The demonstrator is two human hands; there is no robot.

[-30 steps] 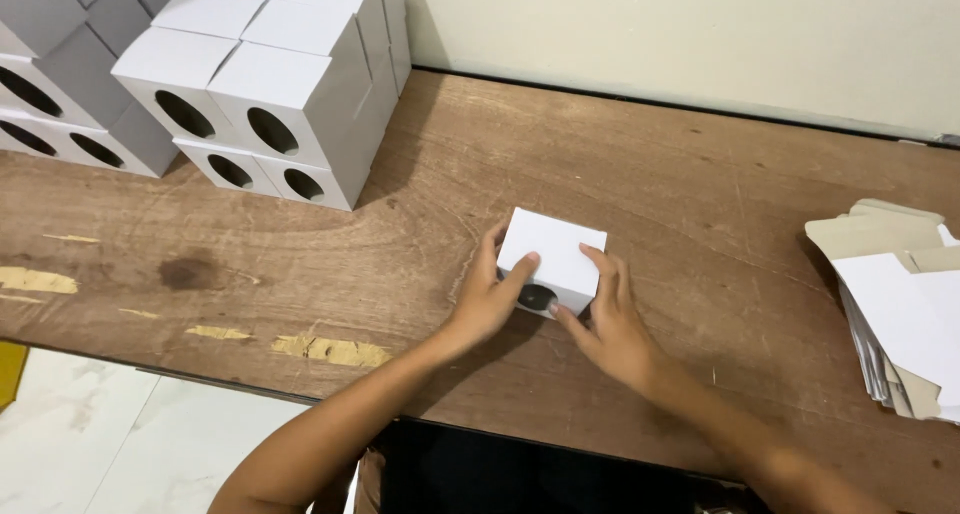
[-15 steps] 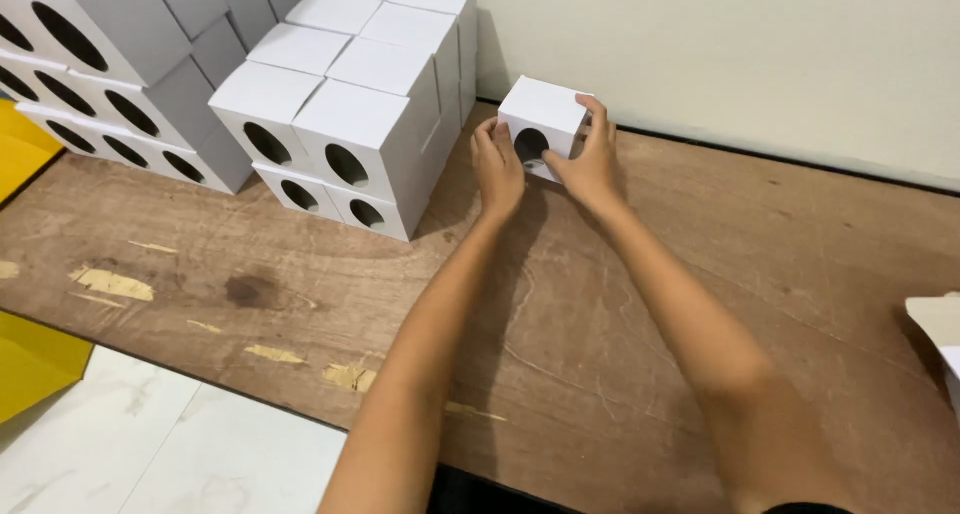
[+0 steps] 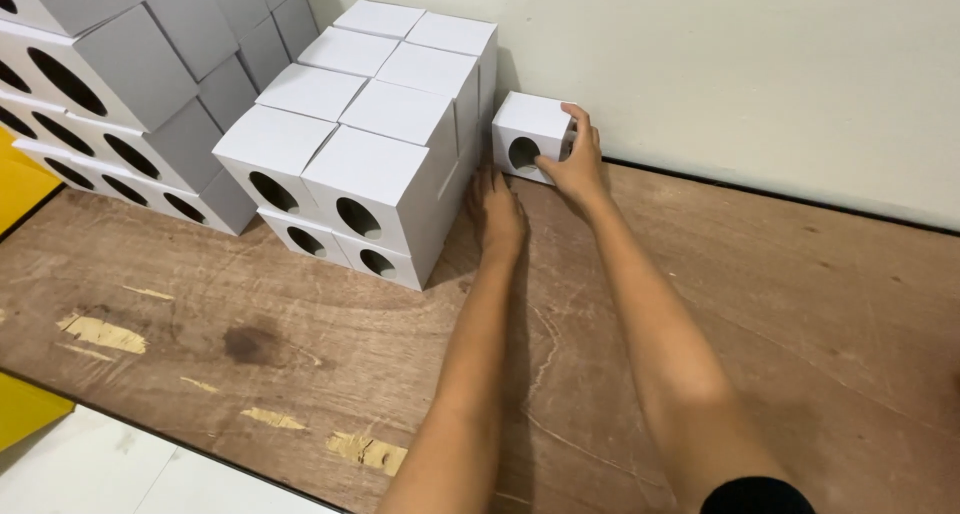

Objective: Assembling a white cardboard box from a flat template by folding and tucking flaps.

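Gripping: the right hand [image 3: 577, 166] had its fingers curled over the top and right side of a box [image 3: 532, 134], thumb lying on the front face beside the round hole; the fingers were clamped on it.
Left fingers: the left hand [image 3: 497, 212] lay flat on the table [image 3: 780, 304], fingers together and stretched forward, holding nothing; the tips sat at the foot of the stack [image 3: 370, 144], just left of the box, though whether they touched either one could not be told.
Box: small white card cube with one round hole in its front face, standing upright on the table against the wall [image 3: 760, 74], just right of the stack.
Handling: judged light and hollow, with thin card walls that would dent under a hard squeeze; the smooth faces looked a little slippery. The corners and folded edges seemed the stiffest places to take hold, or two opposite faces with a gentle pinch; the rim of the hole looked weak.
Stack: white cubes of the same kind, two layers high, holes facing front, set in rows back to the wall.
Further left: a second pile [image 3: 110, 114] of larger grey and white boxes with oval holes, leaning at an angle.
Table: worn brown wood with pale scuffs where the surface had chipped.
Floor: light tiles below the near edge, something yellow [image 3: 25, 189] at the far left.
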